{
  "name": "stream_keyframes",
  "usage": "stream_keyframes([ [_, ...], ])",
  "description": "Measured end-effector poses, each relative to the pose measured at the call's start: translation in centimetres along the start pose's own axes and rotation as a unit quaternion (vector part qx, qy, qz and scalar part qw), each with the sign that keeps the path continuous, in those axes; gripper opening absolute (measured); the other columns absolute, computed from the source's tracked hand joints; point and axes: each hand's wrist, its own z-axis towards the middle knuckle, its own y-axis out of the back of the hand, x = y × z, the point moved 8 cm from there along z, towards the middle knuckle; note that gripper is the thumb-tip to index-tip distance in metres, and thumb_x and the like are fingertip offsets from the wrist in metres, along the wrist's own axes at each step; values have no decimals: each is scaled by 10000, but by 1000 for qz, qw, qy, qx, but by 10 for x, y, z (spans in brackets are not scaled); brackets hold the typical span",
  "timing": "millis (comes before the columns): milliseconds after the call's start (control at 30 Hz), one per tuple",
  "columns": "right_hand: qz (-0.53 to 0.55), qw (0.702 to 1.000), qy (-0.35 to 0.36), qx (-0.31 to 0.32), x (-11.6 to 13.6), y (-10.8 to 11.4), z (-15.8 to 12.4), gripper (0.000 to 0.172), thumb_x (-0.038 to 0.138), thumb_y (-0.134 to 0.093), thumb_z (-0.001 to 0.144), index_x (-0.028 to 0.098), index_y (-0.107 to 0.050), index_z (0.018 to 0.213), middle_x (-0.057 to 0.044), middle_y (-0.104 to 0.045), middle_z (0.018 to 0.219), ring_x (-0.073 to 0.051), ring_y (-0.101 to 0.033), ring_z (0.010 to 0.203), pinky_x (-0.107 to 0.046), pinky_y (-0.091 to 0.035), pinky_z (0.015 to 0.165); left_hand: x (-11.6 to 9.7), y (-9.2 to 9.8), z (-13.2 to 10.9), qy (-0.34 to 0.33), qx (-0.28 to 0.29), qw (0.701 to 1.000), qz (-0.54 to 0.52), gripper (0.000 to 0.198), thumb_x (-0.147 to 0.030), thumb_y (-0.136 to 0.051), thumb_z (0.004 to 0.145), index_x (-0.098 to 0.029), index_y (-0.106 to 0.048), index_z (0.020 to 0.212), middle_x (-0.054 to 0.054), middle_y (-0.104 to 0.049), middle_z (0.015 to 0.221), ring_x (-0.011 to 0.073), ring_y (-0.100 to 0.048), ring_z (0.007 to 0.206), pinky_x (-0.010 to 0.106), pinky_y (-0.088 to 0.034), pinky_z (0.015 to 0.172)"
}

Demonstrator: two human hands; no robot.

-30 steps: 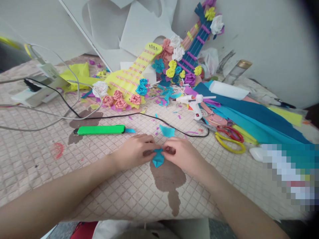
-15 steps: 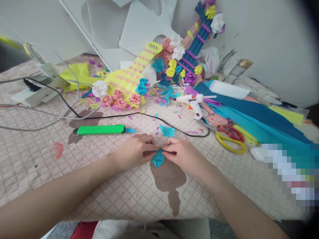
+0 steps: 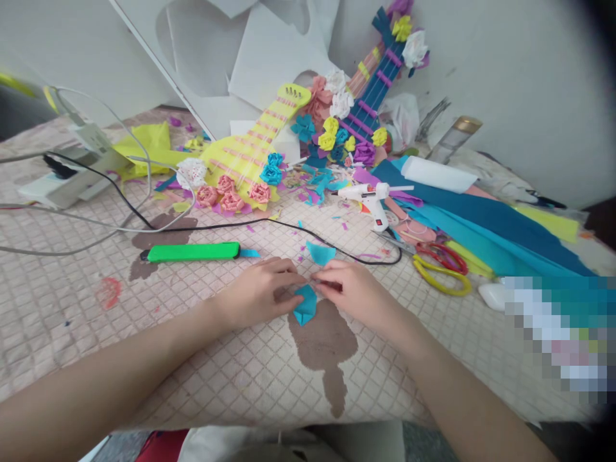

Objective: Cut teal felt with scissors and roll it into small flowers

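A small piece of folded blue crepe paper (image 3: 305,307) is pinched between the thumb and fingers of my left hand (image 3: 260,290), above the brown stain on the quilted cloth. At the paper's upper right, my right hand (image 3: 353,292) has its thumb and fingertips pressed together; whether they grip the paper's edge is too small to make out. Just beyond my fingertips lies a second blue crepe paper piece (image 3: 321,253). To the left of my left hand rests a green utility knife (image 3: 195,251), with a blue strip at its right end.
A black cable (image 3: 221,225) runs across the table toward a white glue gun (image 3: 378,204). Yellow-handled scissors (image 3: 441,276) and crepe sheets (image 3: 481,208) lie at right. A yellow paper guitar (image 3: 250,151), a blue one (image 3: 370,96) and paper scraps fill the back; a power strip (image 3: 58,179) sits left.
My right fingertips have drawn slightly up and away from the folded blue paper, showing more of it. My left hand keeps its pinch. The whole view has shifted a little.
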Motion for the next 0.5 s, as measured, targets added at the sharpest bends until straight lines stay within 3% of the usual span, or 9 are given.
stream_keyframes([
  [300, 1, 1000, -6, 0, 0, -2, 1, 135, 156, -563, 809, 204, -684, 842, -23, -621, 805, -130, -550, 698, -251, -389, 636, 15, 1, 3, 107, -41, 991, -71, 108, -200, -560, 801, -163, -660, 791, 16, -611, 717, 116, -550, 664, 226, -449, 595],
  [500, 2, 1000, -15, 4, 1, -4, 1, 133, 165, -588, 796, 209, -680, 883, -24, -603, 806, -130, -543, 698, -252, -393, 638, 11, 4, 3, 91, -75, 992, -45, 86, -194, -585, 768, -157, -660, 788, 21, -611, 694, 119, -550, 648, 225, -455, 582],
])
